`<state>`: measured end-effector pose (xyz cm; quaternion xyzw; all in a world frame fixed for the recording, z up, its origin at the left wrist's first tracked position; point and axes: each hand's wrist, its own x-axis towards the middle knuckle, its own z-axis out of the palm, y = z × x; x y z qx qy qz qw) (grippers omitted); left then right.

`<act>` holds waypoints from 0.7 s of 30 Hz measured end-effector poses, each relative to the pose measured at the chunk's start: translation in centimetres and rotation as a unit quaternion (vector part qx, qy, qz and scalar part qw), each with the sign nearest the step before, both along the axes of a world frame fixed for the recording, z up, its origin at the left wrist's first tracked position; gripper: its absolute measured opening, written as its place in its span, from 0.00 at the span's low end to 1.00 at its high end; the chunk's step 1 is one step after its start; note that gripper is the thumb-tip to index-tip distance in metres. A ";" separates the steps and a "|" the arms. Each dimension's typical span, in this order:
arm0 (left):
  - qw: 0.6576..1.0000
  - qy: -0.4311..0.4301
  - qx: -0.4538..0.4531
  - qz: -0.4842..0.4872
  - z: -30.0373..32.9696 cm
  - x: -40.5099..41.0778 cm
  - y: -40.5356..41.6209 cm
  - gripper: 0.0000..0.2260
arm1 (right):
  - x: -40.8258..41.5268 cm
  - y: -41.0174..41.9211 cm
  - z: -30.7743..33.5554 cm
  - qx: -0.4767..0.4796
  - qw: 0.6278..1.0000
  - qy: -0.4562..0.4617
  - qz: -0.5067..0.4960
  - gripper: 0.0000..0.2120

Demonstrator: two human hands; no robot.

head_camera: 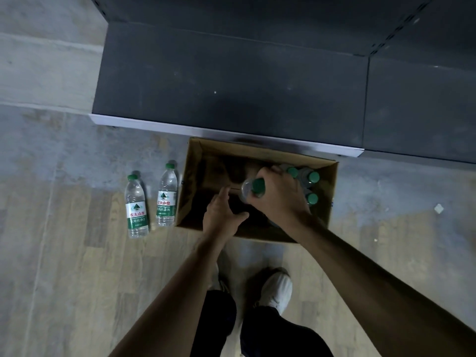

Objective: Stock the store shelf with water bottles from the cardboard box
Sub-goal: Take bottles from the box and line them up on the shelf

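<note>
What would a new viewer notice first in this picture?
First, the right hand gripping a green-capped bottle over the open box at the centre, with the open left hand beside it. Next, two bottles standing upright on the floor left of the box. Behind the box, the dark shelf holds no bottles.
</note>
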<state>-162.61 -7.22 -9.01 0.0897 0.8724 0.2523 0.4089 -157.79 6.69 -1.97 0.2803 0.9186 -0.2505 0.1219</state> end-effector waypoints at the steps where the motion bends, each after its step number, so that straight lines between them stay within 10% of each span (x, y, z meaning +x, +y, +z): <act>1: 1.000 0.011 0.007 0.000 1.0 -0.3 0.3 0.38 | -0.1 -0.3 1.6 -0.001 1.000 0.005 0.003 0.15; 10: 0.995 0.070 0.065 -0.041 12.4 -2.9 1.3 0.19 | -1.6 -0.6 18.8 -0.013 0.999 0.044 0.026 0.19; 21: 0.953 0.219 0.207 -0.037 32.9 -6.2 1.6 0.24 | -4.0 1.8 38.5 -0.065 0.982 0.174 -0.022 0.18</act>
